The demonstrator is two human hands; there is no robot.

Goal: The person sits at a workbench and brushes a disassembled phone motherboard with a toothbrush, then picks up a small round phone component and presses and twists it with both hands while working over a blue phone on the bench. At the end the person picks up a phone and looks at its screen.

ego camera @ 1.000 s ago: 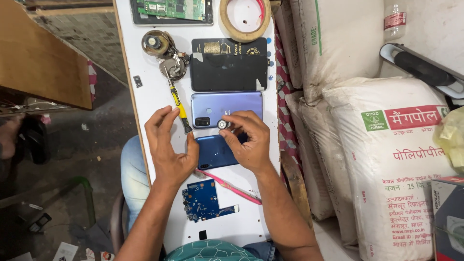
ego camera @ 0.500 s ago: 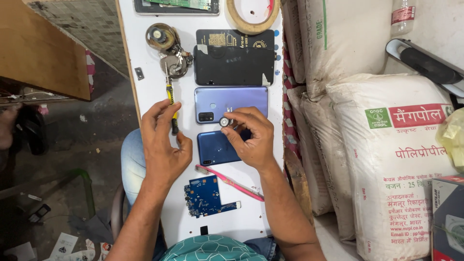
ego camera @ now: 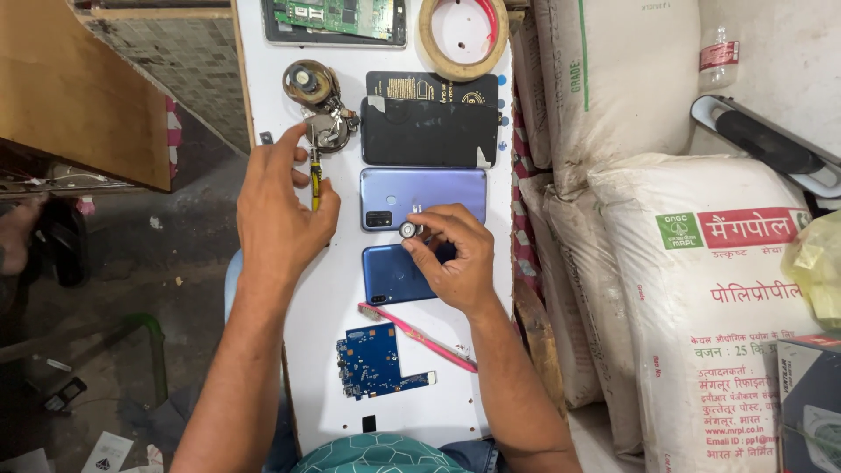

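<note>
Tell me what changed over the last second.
The left hand lifted the yellow screwdriver up the board, away from the dark blue phone. The right hand still pinches a small round part over the phones. Circuit board and pink tool stayed put.

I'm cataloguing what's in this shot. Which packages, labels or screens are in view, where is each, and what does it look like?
Woven sack: right of the board, white, with a green-and-red label.
Plastic bottle: top right, clear, red-and-white label band.
Cardboard box: bottom right corner, dark blue, partly cut off.
Black card: top of the board, flat, gold markings.
Phones: only backs show, no lit screen.
</note>
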